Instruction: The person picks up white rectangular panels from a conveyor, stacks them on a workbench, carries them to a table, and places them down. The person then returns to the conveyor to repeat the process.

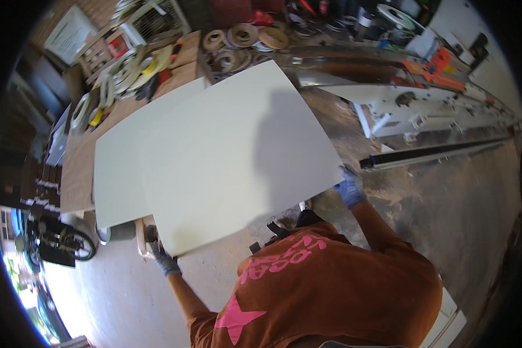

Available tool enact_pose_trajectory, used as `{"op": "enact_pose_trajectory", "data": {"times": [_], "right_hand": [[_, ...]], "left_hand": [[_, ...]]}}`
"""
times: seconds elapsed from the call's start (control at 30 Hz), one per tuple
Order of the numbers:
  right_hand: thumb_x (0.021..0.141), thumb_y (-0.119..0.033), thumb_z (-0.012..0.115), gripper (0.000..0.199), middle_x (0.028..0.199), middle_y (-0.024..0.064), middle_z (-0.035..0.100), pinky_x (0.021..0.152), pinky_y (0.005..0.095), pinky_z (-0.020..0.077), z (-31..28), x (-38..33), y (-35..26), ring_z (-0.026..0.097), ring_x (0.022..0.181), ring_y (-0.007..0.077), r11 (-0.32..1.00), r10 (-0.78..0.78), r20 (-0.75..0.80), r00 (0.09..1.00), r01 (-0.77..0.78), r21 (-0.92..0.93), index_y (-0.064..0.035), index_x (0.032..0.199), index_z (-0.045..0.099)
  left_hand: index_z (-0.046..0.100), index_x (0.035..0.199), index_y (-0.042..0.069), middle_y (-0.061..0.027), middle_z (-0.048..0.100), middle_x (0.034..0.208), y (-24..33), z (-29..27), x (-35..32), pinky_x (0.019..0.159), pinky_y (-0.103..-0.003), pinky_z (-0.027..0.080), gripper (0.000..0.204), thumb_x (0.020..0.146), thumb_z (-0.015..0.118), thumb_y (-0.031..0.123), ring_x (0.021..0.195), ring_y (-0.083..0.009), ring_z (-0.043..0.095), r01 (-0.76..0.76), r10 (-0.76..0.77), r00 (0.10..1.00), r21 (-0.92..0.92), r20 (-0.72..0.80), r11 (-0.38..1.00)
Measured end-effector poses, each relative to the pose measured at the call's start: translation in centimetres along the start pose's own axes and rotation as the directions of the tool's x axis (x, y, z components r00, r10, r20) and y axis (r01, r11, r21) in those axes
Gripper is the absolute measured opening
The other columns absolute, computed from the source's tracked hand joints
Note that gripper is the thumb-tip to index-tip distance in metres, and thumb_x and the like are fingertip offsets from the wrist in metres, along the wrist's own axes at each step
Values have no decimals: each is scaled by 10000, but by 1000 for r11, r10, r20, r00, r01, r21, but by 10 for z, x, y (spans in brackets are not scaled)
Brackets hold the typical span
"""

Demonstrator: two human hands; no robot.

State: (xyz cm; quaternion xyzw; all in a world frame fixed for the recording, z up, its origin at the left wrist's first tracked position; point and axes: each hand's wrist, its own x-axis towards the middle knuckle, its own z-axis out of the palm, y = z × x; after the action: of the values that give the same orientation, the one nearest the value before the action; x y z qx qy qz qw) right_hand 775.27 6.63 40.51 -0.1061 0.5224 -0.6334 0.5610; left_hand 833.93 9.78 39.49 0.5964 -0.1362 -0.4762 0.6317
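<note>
A large white panel (232, 168) stretches out before me, its near edge held between my two gloved hands. My left hand (167, 262) grips its near left corner, and the fingers are partly hidden by the edge. At the right corner, my right hand (350, 187) is closed on the panel, with its fingertips hidden. A second white panel (119, 168) lies under the first and sticks out at the left. It rests on a brown-topped workbench (77, 171). A shadow falls across the upper panel's right part.
Rolls of edging tape (148, 64) and tools lie along the bench's far left side. More coiled rolls (243, 36) are piled behind. A long white machine (429, 107) with orange parts stands right, near a dark rail (441, 153). A motorcycle (55, 238) is at left.
</note>
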Motion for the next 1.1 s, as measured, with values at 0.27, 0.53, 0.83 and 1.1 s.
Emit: {"op": "enact_pose_trajectory", "data": {"times": [0.27, 0.53, 0.83, 1.1], "right_hand": [[865, -273, 596, 404, 1080, 88, 622, 850, 316, 480, -117, -37, -50, 600, 981, 193, 970, -176, 10, 984, 172, 169, 4, 1157, 563], [852, -198, 596, 428, 1182, 110, 577, 927, 384, 448, -268, -2, -114, 551, 1084, 245, 896, -291, -275, 916, 362, 259, -32, 1236, 504], [812, -211, 689, 800, 1290, 139, 464, 905, 375, 438, -288, 45, -169, 509, 1088, 224, 915, -388, -578, 718, 375, -147, -89, 1437, 204], [826, -199, 678, 783, 1439, 232, 270, 1097, 380, 203, -279, 68, -143, 194, 1367, 310, 686, -664, -327, 673, 374, -624, 64, 1401, 216]], "left_hand": [[621, 1089, 70, -40, 653, 962, -25, 92, -26, 681, -270, 517, 395, 878, 598, 404, 810, -137, 623, 22, -234, 916, 543, 325, 840], [607, 1084, 37, -32, 629, 1018, -137, 256, -75, 719, -274, 496, 368, 873, 628, 337, 865, -122, 588, 45, -266, 822, 408, 504, 912], [545, 1167, 89, -85, 596, 1121, -227, 413, -125, 748, -379, 515, 433, 858, 623, 381, 941, -217, 593, 290, -553, 680, 516, 482, 806], [559, 1172, 63, -41, 593, 1141, -237, 483, -120, 854, -341, 487, 479, 822, 674, 371, 1036, -173, 561, 179, -671, 507, 696, 541, 696]]}}
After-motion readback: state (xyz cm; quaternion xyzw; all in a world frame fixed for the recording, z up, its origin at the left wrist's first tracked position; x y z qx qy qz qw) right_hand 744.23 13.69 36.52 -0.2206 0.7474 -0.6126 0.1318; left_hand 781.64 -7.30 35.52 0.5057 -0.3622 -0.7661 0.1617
